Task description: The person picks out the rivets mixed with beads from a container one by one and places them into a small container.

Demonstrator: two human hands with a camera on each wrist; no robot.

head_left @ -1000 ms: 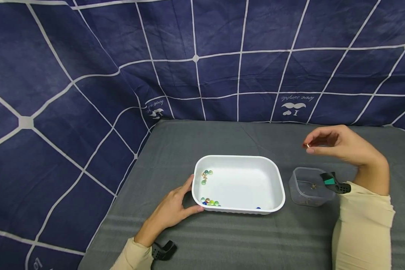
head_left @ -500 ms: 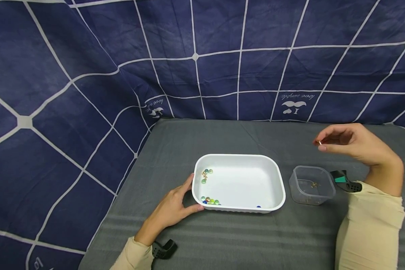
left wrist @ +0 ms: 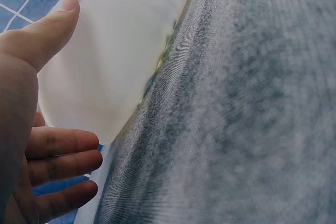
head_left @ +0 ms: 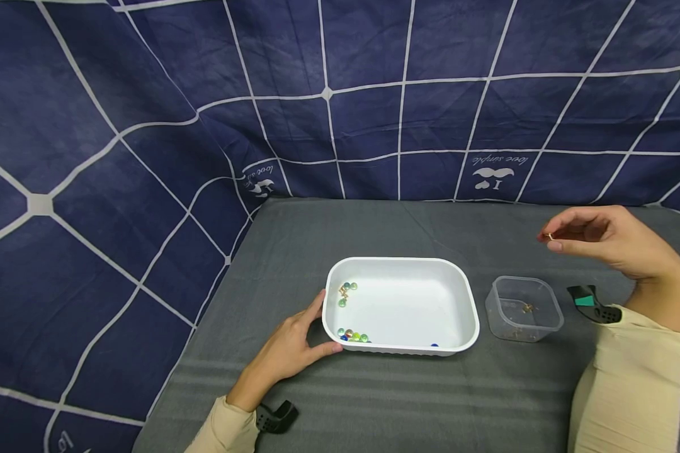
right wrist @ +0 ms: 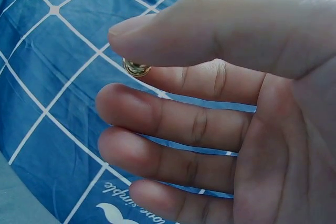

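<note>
My right hand is raised behind and to the right of a clear plastic tub. Thumb and index finger pinch a small, shiny gold-coloured piece, mostly covered by the thumb; its exact kind is unclear. The other fingers are loosely bent. A white tray lies in the middle, holding glass marbles and a few small gold-coloured pieces along its left side. My left hand touches the tray's left end, thumb at the front corner, fingers nearly straight. Another gold-coloured piece sits inside the tub.
A grey cloth covers the table. Behind it and on the left hangs a dark blue fabric with white grid lines. One blue marble lies near the tray's front wall, right of centre. The tub stands just right of the tray.
My right hand has moved to the right, away from the tub, with the gold-coloured piece still pinched. The left hand and the tray have stayed in place.
</note>
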